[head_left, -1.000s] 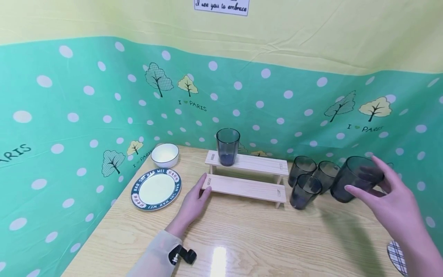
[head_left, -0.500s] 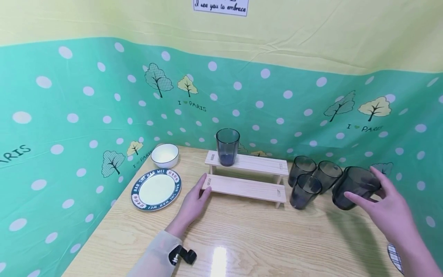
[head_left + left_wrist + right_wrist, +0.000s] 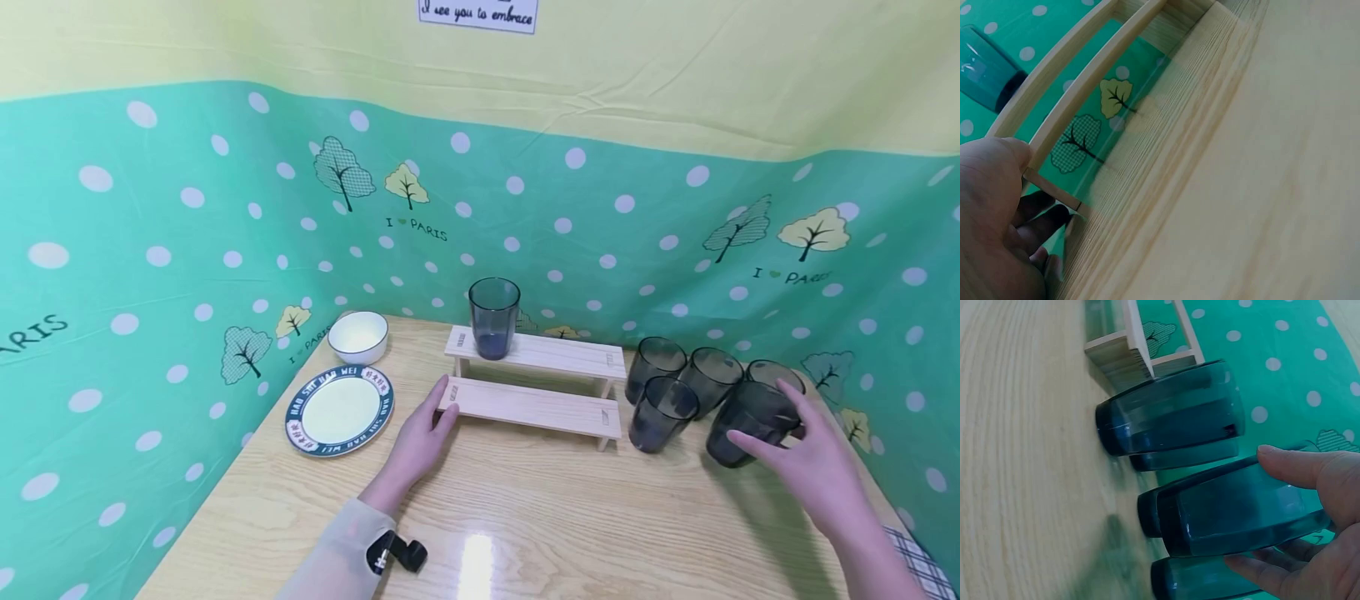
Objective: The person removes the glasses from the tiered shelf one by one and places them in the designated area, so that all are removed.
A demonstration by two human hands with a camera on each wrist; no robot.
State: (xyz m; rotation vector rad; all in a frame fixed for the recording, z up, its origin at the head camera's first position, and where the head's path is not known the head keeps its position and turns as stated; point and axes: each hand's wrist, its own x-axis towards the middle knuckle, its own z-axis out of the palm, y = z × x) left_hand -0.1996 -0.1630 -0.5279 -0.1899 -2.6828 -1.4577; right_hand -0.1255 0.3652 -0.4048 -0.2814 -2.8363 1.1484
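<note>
My right hand holds a dark, see-through drinking glass at the right of the head view, thumb on one side and fingers on the other. Whether its base touches the table I cannot tell. Several similar glasses stand close by, one partly hidden behind the held glass. With thumb above and fingers below, my left hand grips the left end of the lower board of a two-tier wooden rack. Another glass stands upright on the upper board, towards its left end.
Left of the rack lies a blue-rimmed plate, with a white bowl behind it. A checked cloth-like piece shows at the lower right. Patterned green curtain closes off the back and sides of the wooden table.
My right hand has brought the glass lower and nearer to me, slightly left. A glass behind it now shows more. The left hand and rack have stayed put.
</note>
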